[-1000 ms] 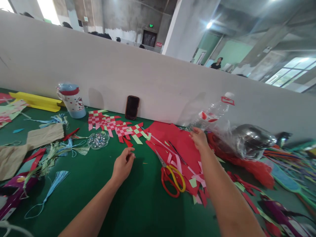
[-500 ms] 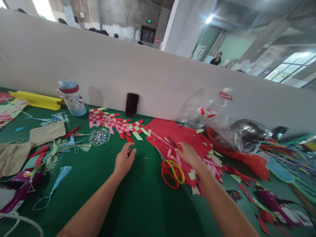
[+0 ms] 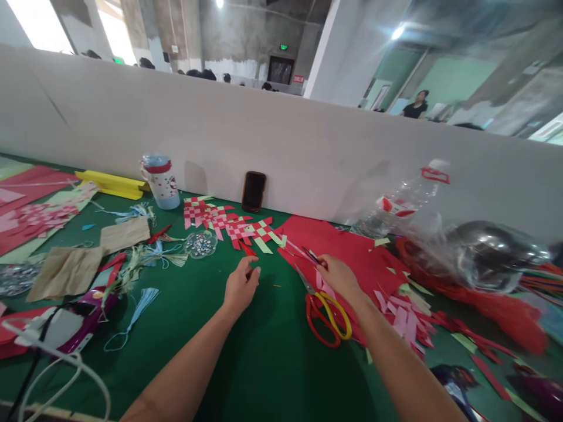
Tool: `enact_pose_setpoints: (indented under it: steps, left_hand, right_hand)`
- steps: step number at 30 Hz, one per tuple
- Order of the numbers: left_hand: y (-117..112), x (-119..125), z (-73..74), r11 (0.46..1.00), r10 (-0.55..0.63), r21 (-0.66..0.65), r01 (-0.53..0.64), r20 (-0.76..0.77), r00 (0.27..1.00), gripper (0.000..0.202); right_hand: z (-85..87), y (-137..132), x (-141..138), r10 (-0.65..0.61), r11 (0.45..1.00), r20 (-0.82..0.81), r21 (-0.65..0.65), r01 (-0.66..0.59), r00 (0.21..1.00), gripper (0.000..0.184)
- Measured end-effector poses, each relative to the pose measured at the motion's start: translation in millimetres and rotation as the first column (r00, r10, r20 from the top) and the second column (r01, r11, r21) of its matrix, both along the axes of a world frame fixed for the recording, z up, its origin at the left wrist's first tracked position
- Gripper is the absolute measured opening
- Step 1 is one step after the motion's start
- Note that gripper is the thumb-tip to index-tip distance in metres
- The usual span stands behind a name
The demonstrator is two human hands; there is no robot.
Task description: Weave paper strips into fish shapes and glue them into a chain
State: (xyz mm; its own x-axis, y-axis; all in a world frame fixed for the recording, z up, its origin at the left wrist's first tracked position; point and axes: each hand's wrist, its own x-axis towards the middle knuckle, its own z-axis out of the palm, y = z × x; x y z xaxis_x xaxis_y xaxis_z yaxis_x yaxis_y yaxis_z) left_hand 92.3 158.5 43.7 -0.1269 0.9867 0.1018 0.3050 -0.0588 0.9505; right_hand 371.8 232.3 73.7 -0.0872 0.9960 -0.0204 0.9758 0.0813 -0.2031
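Note:
My left hand [image 3: 241, 286] hovers over the green table, fingers loosely curled, thumb and index finger apart. Its fingertips are close to a small red folded piece [image 3: 247, 249]; I cannot make out whether they touch. My right hand [image 3: 338, 275] is closed on a slim dark pointed tool [image 3: 312, 256], its exact kind unclear, above a red paper sheet [image 3: 334, 231]. Below that hand lie scissors [image 3: 328, 316] with one red and one yellow handle loop, blades pointing up-left. Woven red, pink and pale green paper strips [image 3: 220, 220] are spread beyond my left hand.
A phone [image 3: 254, 191] and a cup [image 3: 162, 183] stand by the white partition [image 3: 220, 135]. A dish of beads [image 3: 201, 244], tassels [image 3: 143, 302] and a purple glue gun [image 3: 90, 319] lie left. At right are a plastic bottle [image 3: 409, 193], paper scraps [image 3: 409, 322] and a shiny metal object [image 3: 497, 249].
The view has swung left, so the scene sits further right. My right hand, with the slim dark tool, has shifted slightly left over the red paper. My left hand stays near the red piece.

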Motion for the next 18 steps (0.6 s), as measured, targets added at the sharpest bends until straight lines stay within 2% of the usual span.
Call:
enact_pose_setpoints:
  steps: [5, 8, 10, 11, 15, 18]
  left_hand:
    - [1, 0, 0.4, 1.0, -0.008, 0.001, 0.008, 0.003, 1.0, 0.026]
    - [1, 0, -0.8, 1.0, -0.004, 0.002, 0.004, 0.014, 1.0, 0.021]
    - [1, 0, -2.3, 1.0, 0.01, 0.003, -0.01, 0.017, 1.0, 0.013]
    - [1, 0, -3.3, 1.0, 0.016, 0.003, -0.016, 0.013, 1.0, 0.015]
    - [1, 0, -7.6, 1.0, 0.002, 0.017, -0.002, -0.017, 1.0, 0.038]
    - [1, 0, -10.4, 1.0, -0.019, 0.021, 0.019, -0.026, 0.999, 0.046]
  right_hand:
    - [-5.5, 8, -8, 0.002, 0.999, 0.034, 0.051, -0.004, 0.999, 0.026]
    - [-3.3, 11, 4, -0.013, 0.994, 0.061, 0.107, 0.006, 0.998, 0.029]
    - [1.4, 12, 25, -0.069, 0.987, 0.093, 0.15, 0.055, 0.993, 0.031]
    - [4.3, 12, 40, -0.115, 0.981, 0.112, 0.168, 0.096, 0.987, 0.032]
    - [12.1, 9, 103, -0.32, 0.939, 0.194, 0.191, 0.284, 0.927, 0.04]
    - [8.4, 6, 135, -0.386, 0.921, 0.235, 0.144, 0.361, 0.892, 0.047]
